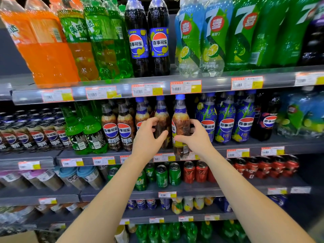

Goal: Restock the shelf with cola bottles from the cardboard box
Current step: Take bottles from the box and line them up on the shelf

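Both of our hands are wrapped around cola bottles at the second shelf: our right hand grips the blue-capped bottle that stands at the front lip, fingers curled round its label and thumb across its lower front, while our left hand clasps the neighbouring bottle just behind and to the left, thumb and fingers closed on its waist. Low in the near left corner we see a scrap of brown cardboard, likely the cardboard box, though too little shows to say what remains inside. Past our forearms, the shelf carries a row of similar cola bottles to the left of our hands, and blue-wrapped bottles stand just beside our right hand. The front bottle overhangs the price rail and leans slightly, so we judge this to be the placing step: two bottles are being seated into their lane, not yet released. Next we would need to slide the rear one back until it touches the row behind, stand the front one upright and clear of the edge, and turn its label outward before letting go. Farther up, the top shelf holds orange, green and dark soda, well apart from our work.
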`<action>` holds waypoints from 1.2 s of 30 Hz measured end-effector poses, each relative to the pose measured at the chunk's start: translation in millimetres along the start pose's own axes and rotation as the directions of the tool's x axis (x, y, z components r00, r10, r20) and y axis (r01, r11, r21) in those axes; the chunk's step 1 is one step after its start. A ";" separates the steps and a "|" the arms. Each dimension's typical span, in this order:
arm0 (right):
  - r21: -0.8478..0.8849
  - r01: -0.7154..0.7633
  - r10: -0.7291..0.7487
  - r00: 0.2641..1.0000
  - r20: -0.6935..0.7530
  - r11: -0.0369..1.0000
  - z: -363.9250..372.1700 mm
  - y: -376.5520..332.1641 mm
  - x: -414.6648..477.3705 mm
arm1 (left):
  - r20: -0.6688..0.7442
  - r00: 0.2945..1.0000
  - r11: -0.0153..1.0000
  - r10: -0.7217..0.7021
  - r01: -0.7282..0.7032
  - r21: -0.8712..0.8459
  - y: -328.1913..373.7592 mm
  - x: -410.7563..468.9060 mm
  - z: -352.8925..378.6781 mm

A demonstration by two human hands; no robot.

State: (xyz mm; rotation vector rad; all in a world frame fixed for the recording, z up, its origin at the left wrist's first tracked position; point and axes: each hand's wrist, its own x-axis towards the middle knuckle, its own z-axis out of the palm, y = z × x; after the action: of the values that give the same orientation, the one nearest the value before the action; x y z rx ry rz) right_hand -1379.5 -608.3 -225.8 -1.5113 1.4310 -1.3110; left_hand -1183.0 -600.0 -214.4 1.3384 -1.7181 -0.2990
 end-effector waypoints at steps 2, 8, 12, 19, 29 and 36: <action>-0.025 0.019 -0.020 0.999 -0.050 1.000 -0.1 0.2 7.1 | -0.023 0.999 0.998 -0.023 0.024 0.052 -9.5 0.9 -3.7; -0.022 -0.012 0.009 0.993 -0.117 1.000 9.4 7.4 31.4 | -0.086 0.994 0.990 -0.067 0.077 0.115 -23.1 2.1 -9.6; -0.059 0.001 -0.008 0.992 -0.128 0.998 17.6 11.2 40.3 | -0.103 0.991 0.986 -0.090 0.103 0.128 -27.7 2.9 -12.0; -0.087 0.027 -0.038 0.992 -0.122 0.996 30.7 24.2 40.0 | -0.141 0.982 0.983 -0.130 0.146 0.111 -34.2 3.3 -16.3; -0.092 0.020 -0.030 0.994 -0.101 0.996 27.6 30.5 46.9 | -0.145 0.980 0.984 -0.138 0.152 0.093 -37.6 4.2 -13.8; -0.102 0.023 -0.030 0.997 -0.069 0.995 23.1 33.8 49.3 | -0.134 0.980 0.982 -0.150 0.163 0.094 -40.4 1.5 -13.8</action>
State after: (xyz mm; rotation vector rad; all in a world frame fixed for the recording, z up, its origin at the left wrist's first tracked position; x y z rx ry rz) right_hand -1372.9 -665.8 -253.2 -1.5679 1.5473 -1.3378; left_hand -1146.4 -612.3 -232.7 1.5404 -1.5438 -0.2106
